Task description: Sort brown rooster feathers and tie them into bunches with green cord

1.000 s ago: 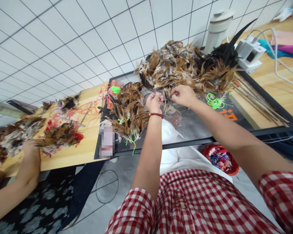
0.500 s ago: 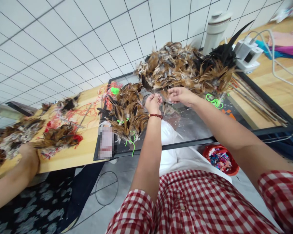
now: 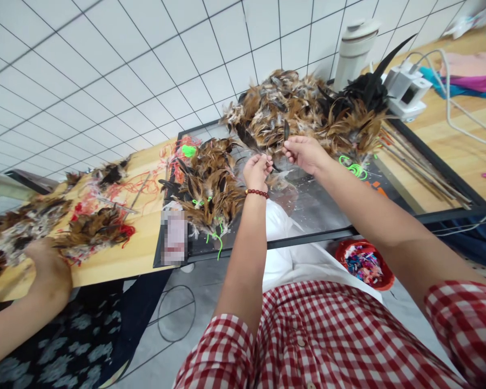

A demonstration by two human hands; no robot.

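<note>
in the head view: a dark feather (image 3: 286, 130) pinched low in the right hand (image 3: 303, 152), standing nearly upright before the front of a large feather pile (image 3: 283, 108). fingertips brought together there, nothing else visible in the grip. in the left hand (image 3: 256, 172), just beside and a little nearer the body, fingers curled in and tips closed on a dark sliver (image 3: 275, 167), probably part of another feather; cannot tell how much more, being hidden by the fingers. all this above a black-framed panel (image 3: 319, 219) on the counter (image 3: 470, 127), with a smaller feather heap (image 3: 216, 178) just left of the left hand and a coil of green string (image 3: 354, 167) beyond the right arm.

for good handling, best to grip only the bare quill, lightly, leaving the soft edges uncrushed. roll the feather between thumb and finger to judge its curve. hold the left pinch small and firm, to prevent slipping or fanning. better to work over the bare middle of the panel than over the pile, to avoid losing one feather among many alike. steer clear of the string, a likely snag, and of the smaller heap, probably easily brushed out of shape. move gently, without sudden draughts.
</note>
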